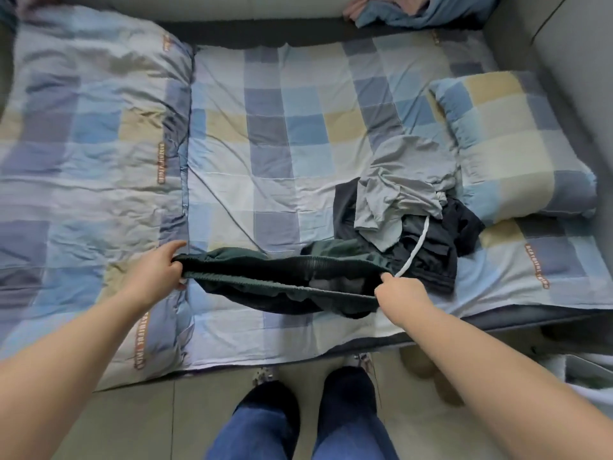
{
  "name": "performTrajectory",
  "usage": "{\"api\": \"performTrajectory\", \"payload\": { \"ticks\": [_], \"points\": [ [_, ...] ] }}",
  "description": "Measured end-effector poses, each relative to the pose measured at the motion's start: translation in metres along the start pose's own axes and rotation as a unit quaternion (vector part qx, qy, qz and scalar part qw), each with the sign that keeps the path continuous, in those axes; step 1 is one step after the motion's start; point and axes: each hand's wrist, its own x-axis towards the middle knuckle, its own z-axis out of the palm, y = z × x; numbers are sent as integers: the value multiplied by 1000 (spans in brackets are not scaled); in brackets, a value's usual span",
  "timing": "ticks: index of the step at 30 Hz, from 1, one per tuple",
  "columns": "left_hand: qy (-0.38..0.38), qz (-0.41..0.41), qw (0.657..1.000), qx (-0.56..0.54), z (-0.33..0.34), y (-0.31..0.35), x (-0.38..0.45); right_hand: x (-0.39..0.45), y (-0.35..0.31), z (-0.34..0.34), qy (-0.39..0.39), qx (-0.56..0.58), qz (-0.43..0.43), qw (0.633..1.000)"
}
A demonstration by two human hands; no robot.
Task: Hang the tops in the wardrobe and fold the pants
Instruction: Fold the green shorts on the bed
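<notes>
Dark green pants (pixel 282 277) with an elastic waistband are stretched between my hands just above the bed's near edge. My left hand (pixel 159 270) grips the waistband's left end, its index finger pointing out. At the right end, my right hand (pixel 401 293) pinches the waistband. A pile lies to the right on the bed: a light grey garment (pixel 401 184) on top of dark black clothing (pixel 434 254) with a white drawstring (pixel 416 250).
The bed carries a checked blue, grey and yellow sheet (pixel 265 127), a folded matching duvet (pixel 89 161) at the left and a pillow (pixel 510 144) at the right. Blue and pink cloth (pixel 414 11) lies at the far right corner. My feet stand on a tiled floor (pixel 132 423).
</notes>
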Motion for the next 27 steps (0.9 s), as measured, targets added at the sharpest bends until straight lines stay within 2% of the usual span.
{"api": "performTrajectory", "payload": {
  "ticks": [2, 4, 6, 8, 10, 12, 15, 20, 23, 27],
  "points": [
    [21, -26, 999, -42, -7, -14, -4, -3, -8, -22, 9, -56, -9, 998],
    [25, -61, 988, -142, -11, -19, -2, -3, -8, -44, 9, -80, 1, 997],
    [27, -119, 954, -274, -22, -13, 6, 3, -1, -73, 11, -84, 23, 996],
    [28, -166, 905, -391, -39, 1, 18, 14, 12, -108, 22, -52, 43, 998],
    [11, -178, 865, -468, -64, 15, 34, 32, 30, -150, 59, -13, 61, 996],
    [-4, -154, 877, -455, -90, 30, 50, 46, 48, -186, 100, 11, 73, 992],
    [50, -105, 901, -417, -142, 59, 83, 64, 74, -243, 188, 20, 91, 978],
    [167, -12, 890, -425, -229, 103, 134, 83, 109, -323, 312, 55, 124, 940],
    [219, 27, 882, -417, -251, 111, 150, 92, 120, -346, 343, 55, 137, 928],
    [256, 42, 881, -397, -225, 95, 158, 113, 111, -328, 345, 40, 127, 929]
  ]
}}
